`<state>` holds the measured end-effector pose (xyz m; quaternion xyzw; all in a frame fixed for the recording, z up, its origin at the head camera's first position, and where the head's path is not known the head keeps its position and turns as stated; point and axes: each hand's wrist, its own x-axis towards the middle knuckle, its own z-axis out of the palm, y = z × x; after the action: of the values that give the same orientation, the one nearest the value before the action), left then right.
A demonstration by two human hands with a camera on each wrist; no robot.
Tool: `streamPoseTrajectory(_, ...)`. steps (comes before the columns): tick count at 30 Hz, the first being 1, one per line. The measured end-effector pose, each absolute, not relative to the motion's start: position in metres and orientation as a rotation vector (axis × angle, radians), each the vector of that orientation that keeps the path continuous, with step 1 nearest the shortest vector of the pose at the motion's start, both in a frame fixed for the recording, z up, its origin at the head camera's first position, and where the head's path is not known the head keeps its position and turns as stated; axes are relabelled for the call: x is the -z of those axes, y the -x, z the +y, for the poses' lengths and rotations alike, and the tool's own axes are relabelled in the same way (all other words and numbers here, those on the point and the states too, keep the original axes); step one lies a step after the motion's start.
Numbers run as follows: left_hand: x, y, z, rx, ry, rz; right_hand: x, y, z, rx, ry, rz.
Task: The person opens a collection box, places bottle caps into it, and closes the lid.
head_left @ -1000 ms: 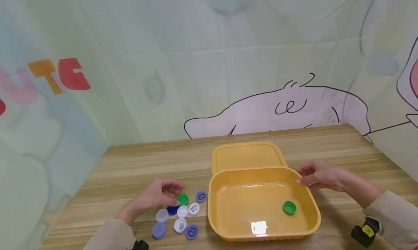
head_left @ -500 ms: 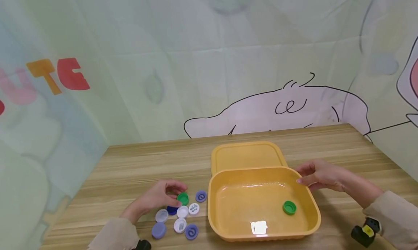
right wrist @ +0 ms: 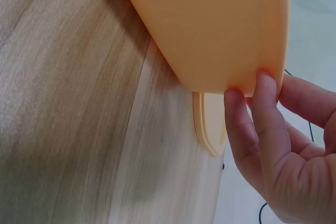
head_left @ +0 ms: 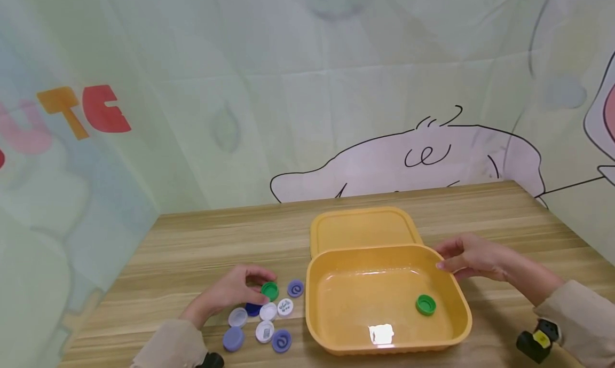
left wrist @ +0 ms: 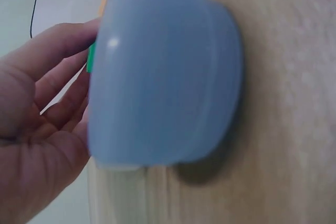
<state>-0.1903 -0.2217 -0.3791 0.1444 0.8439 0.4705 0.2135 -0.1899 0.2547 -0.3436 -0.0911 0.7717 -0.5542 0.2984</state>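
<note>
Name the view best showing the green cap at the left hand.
The head view: it shows the green cap almost whole, pinched by the left hand. The left wrist view catches only a sliver behind a bluish cap; the right wrist view, nothing.

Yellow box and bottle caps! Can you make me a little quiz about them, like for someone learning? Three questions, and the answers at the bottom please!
1. Count: how many caps lie inside the yellow box?

2. True or false: the right hand is touching the yellow box.

3. Pick one: what colour is the cap between the thumb and fingers of the left hand?
A. White
B. Green
C. Red

Key:
1. One, a green cap.
2. True, its fingers are on the side by the rim.
3. B, it is a second green cap.
</note>
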Motion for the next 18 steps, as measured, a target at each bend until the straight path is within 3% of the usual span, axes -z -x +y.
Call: streamPoseTrajectory(18,0.3815,0.1925,-0.2197,-1.270,-0.394,2.387,0.3446,0.1904,0.2561,1.479,0.260,2.032)
